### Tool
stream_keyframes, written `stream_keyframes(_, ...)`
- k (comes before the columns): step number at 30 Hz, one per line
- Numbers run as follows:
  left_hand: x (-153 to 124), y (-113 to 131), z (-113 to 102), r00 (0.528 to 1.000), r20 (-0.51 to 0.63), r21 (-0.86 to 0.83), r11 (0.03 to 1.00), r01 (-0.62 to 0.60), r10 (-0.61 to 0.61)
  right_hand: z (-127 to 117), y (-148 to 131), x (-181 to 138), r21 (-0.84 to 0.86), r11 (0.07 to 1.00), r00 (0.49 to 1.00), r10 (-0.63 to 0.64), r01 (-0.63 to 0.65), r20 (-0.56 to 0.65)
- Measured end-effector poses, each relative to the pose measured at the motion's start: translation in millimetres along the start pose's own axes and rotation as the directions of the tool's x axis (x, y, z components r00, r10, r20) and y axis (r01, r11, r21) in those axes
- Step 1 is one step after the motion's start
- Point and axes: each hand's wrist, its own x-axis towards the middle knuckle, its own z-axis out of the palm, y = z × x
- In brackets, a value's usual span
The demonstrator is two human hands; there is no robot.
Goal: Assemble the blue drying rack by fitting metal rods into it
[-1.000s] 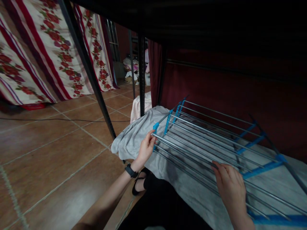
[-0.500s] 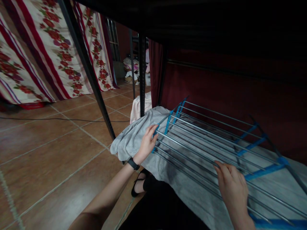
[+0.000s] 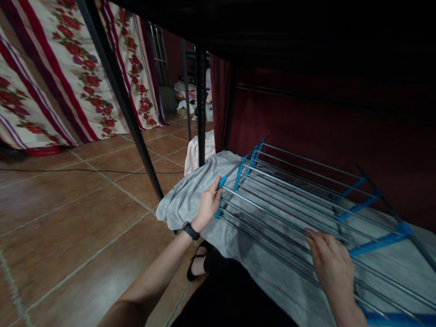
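Observation:
A folding drying rack [image 3: 265, 210] with thin grey metal rods and blue plastic cross pieces [image 3: 376, 244] lies on a grey blanket [image 3: 190, 195]. My left hand [image 3: 207, 206], a dark band at its wrist, grips the rack's near left corner by the blue joint, fingers and thumb on either side of it. With fingers bent, my right hand [image 3: 334, 265] pinches one of the rods farther right, near the front. Its palm and part of the grip are hidden. The rack's right end runs out of the view.
A dark metal frame [image 3: 119, 91] with upright posts stands around the blanket, with a dark surface overhead. Dark red cloth [image 3: 323, 127] hangs behind. At left are a flowered curtain [image 3: 85, 86], a tiled floor [image 3: 78, 218] and a thin black cable [image 3: 85, 170].
My left hand has shifted slightly down and left on the corner, showing more of the blue joint. The right hand keeps its grip, and the rack has hardly moved.

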Motion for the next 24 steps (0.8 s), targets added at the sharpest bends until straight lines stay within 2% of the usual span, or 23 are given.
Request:
stream_keyframes(15, 0.6, 3.6, 6.5, 0.999, -0.012, 0.082, 0.995, 0.053, -0.052, 1.5, 5.1, 0.9, 0.034, 0.998, 0.998, -0.058, 0.058, 0.001)
stream_keyframes(24, -1.2, 4.4, 7.7, 1.0, -0.003, 0.132, 0.991, 0.002, -0.002, 1.1, 5.8, 1.5, 0.024, 0.996, 0.996, -0.087, 0.086, 0.024)
